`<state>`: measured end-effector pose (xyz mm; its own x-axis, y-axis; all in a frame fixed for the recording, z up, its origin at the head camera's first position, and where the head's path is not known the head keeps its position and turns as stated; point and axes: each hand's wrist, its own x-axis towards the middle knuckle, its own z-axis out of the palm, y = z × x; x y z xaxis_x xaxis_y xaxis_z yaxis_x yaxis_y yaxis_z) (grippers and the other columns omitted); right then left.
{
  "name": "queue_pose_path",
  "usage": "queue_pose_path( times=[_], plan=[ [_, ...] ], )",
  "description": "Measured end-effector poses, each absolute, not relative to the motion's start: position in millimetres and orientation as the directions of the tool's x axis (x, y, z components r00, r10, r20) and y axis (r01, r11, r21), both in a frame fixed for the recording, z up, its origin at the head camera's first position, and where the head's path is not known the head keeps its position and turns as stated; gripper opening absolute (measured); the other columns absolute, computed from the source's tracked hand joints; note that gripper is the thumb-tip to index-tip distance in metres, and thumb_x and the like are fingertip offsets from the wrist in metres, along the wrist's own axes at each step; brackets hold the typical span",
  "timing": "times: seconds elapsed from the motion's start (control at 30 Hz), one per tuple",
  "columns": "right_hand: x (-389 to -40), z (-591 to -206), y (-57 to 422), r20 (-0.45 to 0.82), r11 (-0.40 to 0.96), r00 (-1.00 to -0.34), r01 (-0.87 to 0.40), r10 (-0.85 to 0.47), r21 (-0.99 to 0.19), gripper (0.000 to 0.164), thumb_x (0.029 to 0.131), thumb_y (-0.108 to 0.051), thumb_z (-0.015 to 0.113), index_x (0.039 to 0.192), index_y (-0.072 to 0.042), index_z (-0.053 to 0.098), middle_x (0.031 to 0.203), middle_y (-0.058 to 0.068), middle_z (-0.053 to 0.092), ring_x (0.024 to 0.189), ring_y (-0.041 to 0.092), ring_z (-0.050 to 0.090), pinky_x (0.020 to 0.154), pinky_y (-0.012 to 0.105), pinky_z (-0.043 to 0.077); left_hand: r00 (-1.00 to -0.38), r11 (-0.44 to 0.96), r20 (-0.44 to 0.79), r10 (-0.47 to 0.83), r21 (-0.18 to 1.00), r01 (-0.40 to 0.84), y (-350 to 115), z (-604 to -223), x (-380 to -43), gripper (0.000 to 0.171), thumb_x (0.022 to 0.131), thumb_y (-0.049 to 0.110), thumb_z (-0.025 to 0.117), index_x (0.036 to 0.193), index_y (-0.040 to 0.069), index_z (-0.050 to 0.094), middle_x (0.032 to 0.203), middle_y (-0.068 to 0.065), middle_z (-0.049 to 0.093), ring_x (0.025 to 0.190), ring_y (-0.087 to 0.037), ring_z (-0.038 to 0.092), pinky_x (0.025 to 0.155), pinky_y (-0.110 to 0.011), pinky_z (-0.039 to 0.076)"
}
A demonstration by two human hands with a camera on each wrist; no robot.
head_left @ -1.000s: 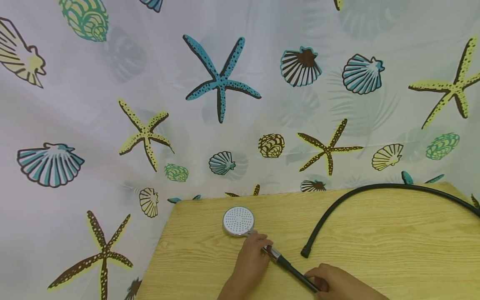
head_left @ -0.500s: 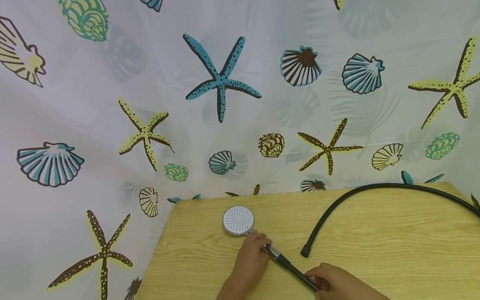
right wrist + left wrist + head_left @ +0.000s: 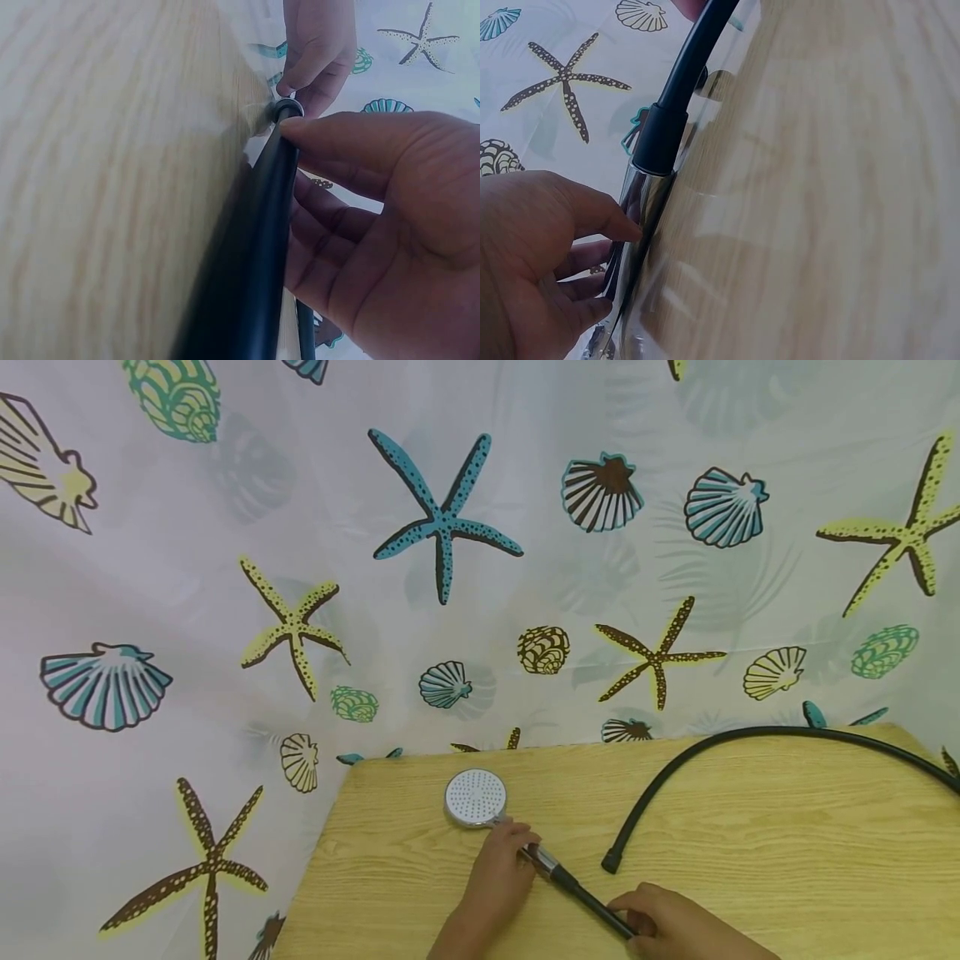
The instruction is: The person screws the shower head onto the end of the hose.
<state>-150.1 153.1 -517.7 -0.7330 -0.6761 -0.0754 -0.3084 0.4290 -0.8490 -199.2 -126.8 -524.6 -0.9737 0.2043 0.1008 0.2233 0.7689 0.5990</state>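
A round shower head (image 3: 476, 797) with a white nozzle face and chrome rim lies face up on the wooden table. My left hand (image 3: 497, 872) grips its handle (image 3: 542, 858), fingers curled over it just below the head. At the handle's lower end a black hose (image 3: 588, 906) joins on. In the left wrist view the thicker black hose end (image 3: 661, 139) sits against the chrome handle, my thumb and fingers on either side of the handle. My right hand (image 3: 671, 922) pinches the hose further down. The right wrist view shows the thumb and fingers around the black hose (image 3: 244, 247).
The hose's other part (image 3: 675, 768) arcs across the back right of the table (image 3: 787, 852), its loose end fitting (image 3: 611, 862) lying near my right hand. Behind the table hangs a white curtain (image 3: 525, 568) printed with starfish and shells.
The shower head, its hose and both hands have shifted very slightly up and left in the head view. Both hands keep the same hold.
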Motion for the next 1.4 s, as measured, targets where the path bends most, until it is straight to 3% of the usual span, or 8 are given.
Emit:
queue_pose_path(
  times=[0.53, 0.97, 1.4],
  plan=[
    [-149.5, -516.3, 152.0, -0.11, 0.463, -0.752, -0.278, -0.65, -0.841, 0.038, 0.088, -0.009, 0.073, 0.125, 0.0, 0.067, 0.092, -0.002, 0.058, 0.078, -0.001, 0.05, 0.066, 0.017, 0.049, -0.976, 0.771, 0.098, 0.195, 0.6, 0.214, -132.4, -527.9, -206.3, 0.038, 0.082, -0.005, 0.062, 0.117, 0.009, 0.071, 0.134, -0.012, 0.061, 0.143, -0.04, 0.043, 0.118, -0.057, 0.04],
    [-149.2, -515.3, 154.1, -0.082, 0.474, -0.762, -0.311, -0.643, -0.824, 0.035, 0.092, -0.014, 0.072, 0.123, 0.001, 0.067, 0.092, -0.001, 0.059, 0.076, -0.001, 0.049, 0.064, 0.018, 0.05, -0.979, 0.783, 0.092, 0.183, 0.588, 0.202, -135.5, -531.9, -212.6, 0.035, 0.086, -0.002, 0.066, 0.118, 0.011, 0.071, 0.135, -0.008, 0.06, 0.145, -0.038, 0.042, 0.12, -0.053, 0.04],
    [-148.8, -516.3, 154.7, -0.079, 0.465, -0.759, -0.309, -0.646, -0.83, 0.036, 0.091, -0.013, 0.071, 0.124, 0.001, 0.066, 0.093, -0.001, 0.059, 0.077, -0.002, 0.049, 0.065, 0.017, 0.049, -0.977, 0.771, 0.097, 0.19, 0.602, 0.21, -139.4, -529.5, -214.2, 0.036, 0.085, -0.004, 0.062, 0.119, 0.007, 0.07, 0.136, -0.013, 0.058, 0.144, -0.04, 0.042, 0.118, -0.056, 0.041]
  ],
)
